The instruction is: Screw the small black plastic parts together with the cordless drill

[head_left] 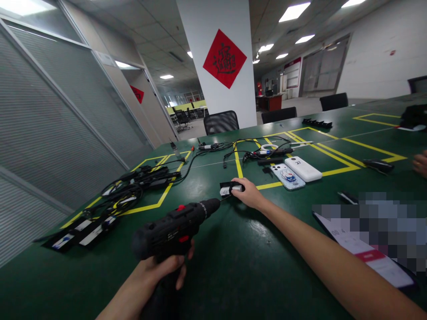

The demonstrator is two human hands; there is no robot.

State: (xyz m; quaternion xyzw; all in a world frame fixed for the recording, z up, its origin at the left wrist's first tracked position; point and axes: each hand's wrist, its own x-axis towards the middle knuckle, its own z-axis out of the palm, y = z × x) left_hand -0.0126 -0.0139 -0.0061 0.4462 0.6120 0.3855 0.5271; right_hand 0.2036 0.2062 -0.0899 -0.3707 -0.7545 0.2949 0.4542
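My left hand (pixel 167 271) is wrapped round the grip of a black cordless drill (pixel 173 229) with red buttons. The drill points right and away from me, its thin bit ending close to a small black piece with a white label (pixel 226 190). Closed on that piece is my right hand (pixel 246 192), holding it down at the table's surface from the right side. Whether the bit tip touches the piece I cannot tell. My fingers hide the piece's right end.
Black cables (pixel 143 182) and labelled black parts (pixel 95 233) lie left on the green table (pixel 213 262). Beyond my right hand are a phone (pixel 287 176), a white power bank (pixel 303 169) and more cables. A tablet (pixel 370 253) lies right, near another person's hand (pixel 420 163).
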